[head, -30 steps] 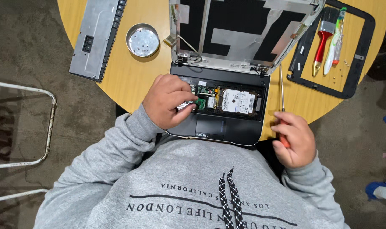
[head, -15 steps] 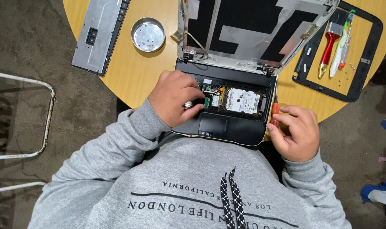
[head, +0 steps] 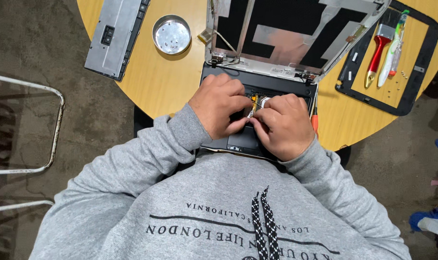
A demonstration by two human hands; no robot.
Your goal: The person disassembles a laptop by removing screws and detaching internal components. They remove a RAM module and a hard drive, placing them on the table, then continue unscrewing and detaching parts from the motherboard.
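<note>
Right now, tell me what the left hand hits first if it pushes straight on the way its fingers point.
The left hand points right, across the opened laptop. It would likely meet the right hand first; their fingertips already look almost touching, though depth is unclear.

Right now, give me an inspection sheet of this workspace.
Surface: round wooden table, mostly occupied.
Job's things: opened laptop base, internals exposed; stripped screen lid stands behind it.
Clutter: detached keyboard panel, round metal dish with small parts, black bezel frame holding a red-handled brush and a pen-like tool.
Grippers: left hand and right hand both over the internals, fingertips together; what they pinch is hidden.
Cables: thin wires at the left hinge.
Surroundings: concrete floor, metal frame.
</note>
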